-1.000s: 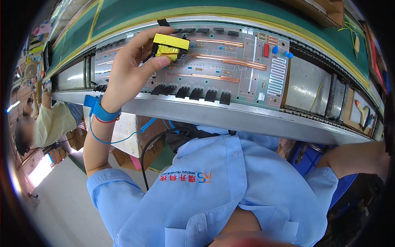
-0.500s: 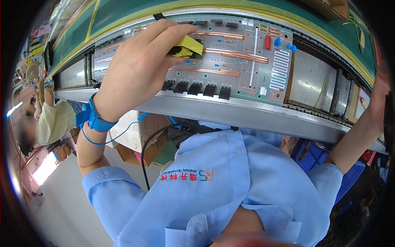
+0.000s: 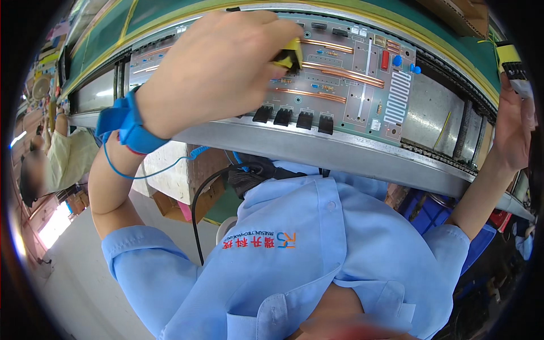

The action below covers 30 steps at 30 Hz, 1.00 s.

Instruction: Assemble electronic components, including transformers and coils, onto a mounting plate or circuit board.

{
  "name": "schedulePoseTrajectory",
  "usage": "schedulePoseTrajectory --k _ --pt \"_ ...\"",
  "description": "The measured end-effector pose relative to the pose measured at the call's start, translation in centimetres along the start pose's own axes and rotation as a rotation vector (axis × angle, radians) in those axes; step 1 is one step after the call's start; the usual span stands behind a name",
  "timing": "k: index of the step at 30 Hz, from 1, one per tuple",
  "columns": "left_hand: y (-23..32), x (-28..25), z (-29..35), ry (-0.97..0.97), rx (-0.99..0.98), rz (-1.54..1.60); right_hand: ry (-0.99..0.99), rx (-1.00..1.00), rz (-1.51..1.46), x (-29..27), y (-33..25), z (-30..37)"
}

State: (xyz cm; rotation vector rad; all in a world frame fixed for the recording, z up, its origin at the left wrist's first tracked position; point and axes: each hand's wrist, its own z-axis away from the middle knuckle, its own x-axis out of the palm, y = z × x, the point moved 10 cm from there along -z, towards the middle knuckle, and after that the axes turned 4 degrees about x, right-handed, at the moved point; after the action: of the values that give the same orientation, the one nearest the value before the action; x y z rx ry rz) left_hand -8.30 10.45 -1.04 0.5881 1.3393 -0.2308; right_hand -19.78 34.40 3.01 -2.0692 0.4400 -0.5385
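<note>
The left hand (image 3: 212, 68) is positioned over the circuit board (image 3: 352, 103), back of the hand uppermost. Its thumb and fingers pinch a yellow-taped transformer (image 3: 294, 55), which is partly covered by the hand; whether the part touches the board cannot be determined. A blue wrist strap (image 3: 127, 122) encircles the left wrist and connects to a coiled blue cord (image 3: 198, 152).

The right hand (image 3: 510, 122) is raised at the right rim of the view, well apart from the board. Its fingers close on a second transformer (image 3: 510, 55), yellow with a black base and metal pins; the exact finger placement is unclear at the rim.

The circuit board lies along the conveyor behind the metal rail (image 3: 272, 139). Bare copper wires (image 3: 345, 74) run lengthwise across its surface. Black upright components (image 3: 304, 119) line the edge nearest the person. Toward the right end are a red capacitor (image 3: 385, 59), blue disc components (image 3: 398, 60) and a white serpentine pattern (image 3: 396, 97). At far left, a co-worker (image 3: 71, 158) in a pale yellow top is visible
</note>
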Motion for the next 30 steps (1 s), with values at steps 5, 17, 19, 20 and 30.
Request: schedulePoseTrajectory --k 5,17,19,20,30 --pt "0.9 -0.5 -0.6 -0.003 0.15 -0.046 0.107 0.106 0.122 -3.6 -1.8 5.5" --pt "1.2 0.0 0.4 0.14 0.073 -0.027 0.34 0.191 0.669 2.5 1.2 2.3" --pt "1.3 0.3 0.6 0.201 0.072 0.003 0.241 0.337 0.627 5.3 3.9 1.6" --pt "1.4 0.3 0.6 0.263 0.07 0.056 0.226 0.384 0.512 6.9 5.4 1.1" --pt "1.3 1.2 0.5 0.482 0.148 0.279 0.262 0.658 0.77 6.5 7.7 2.6"
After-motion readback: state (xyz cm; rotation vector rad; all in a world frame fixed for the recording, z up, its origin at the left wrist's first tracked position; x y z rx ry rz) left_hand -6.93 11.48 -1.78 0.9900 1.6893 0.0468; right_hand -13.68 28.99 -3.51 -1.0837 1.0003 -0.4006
